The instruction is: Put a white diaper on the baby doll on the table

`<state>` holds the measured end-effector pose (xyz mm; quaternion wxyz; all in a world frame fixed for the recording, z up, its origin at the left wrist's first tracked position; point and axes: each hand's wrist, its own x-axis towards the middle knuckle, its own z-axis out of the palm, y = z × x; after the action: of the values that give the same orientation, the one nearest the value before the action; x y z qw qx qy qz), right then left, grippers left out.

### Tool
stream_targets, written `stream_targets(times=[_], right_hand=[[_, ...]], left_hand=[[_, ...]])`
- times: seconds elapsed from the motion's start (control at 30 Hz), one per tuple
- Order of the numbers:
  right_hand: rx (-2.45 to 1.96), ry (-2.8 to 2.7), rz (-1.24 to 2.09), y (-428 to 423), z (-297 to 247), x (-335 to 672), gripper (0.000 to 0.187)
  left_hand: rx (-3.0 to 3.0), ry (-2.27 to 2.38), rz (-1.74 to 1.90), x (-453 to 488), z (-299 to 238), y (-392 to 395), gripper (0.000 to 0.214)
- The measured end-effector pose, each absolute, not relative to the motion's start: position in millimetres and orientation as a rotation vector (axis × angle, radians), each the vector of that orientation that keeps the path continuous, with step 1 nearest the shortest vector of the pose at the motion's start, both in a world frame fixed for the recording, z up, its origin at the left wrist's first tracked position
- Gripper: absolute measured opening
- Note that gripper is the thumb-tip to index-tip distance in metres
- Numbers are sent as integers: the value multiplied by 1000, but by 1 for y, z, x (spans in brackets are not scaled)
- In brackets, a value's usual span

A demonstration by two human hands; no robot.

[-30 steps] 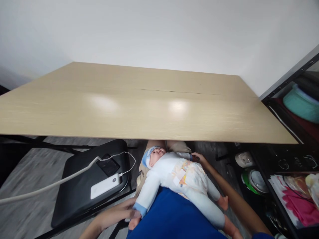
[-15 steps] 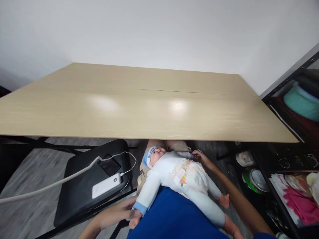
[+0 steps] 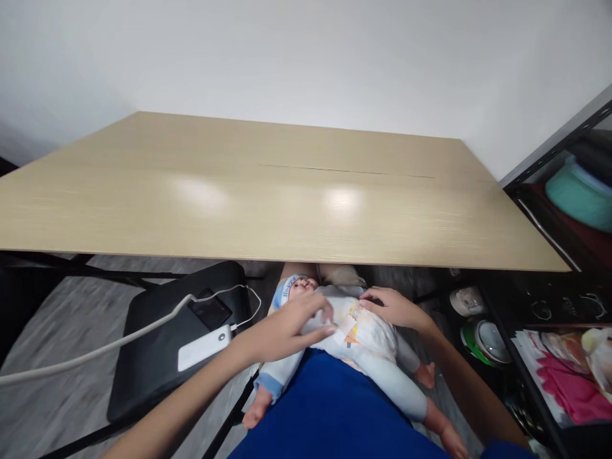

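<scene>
At left, a black seat (image 3: 143, 357) bears a white power bank (image 3: 204, 349) and a dark phone (image 3: 210, 310). Next, a doll (image 3: 349, 352) in a blue-and-white hat (image 3: 289, 288) lies face up against a blue shirt (image 3: 329, 408), just below the near edge of the bench (image 3: 268, 197). The left hand (image 3: 299, 325) is over its chest, thumb and fingers apart. The right hand (image 3: 392, 307) meets its diaper (image 3: 375, 335), fingers extended; whether they pinch, I cannot tell. Far right, a rack (image 3: 523, 376) holds pink cloth (image 3: 567, 392).
</scene>
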<state>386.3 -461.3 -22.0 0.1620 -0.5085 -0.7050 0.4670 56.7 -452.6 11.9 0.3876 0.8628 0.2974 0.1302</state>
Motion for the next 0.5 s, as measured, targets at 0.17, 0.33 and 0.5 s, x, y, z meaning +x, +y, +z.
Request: stream_targets(times=[0.17, 0.33, 0.5], right_hand=[[-1470, -2054, 1176, -461, -41, 381, 24], [-1382, -1986, 1106, -463, -60, 387, 25], [-1433, -1922, 941, -443, -76, 396, 28]], left_hand=[[2260, 623, 372, 121, -15, -442, 43], [2170, 690, 536, 112, -25, -458, 35], [1990, 752, 649, 105, -22, -469, 29]])
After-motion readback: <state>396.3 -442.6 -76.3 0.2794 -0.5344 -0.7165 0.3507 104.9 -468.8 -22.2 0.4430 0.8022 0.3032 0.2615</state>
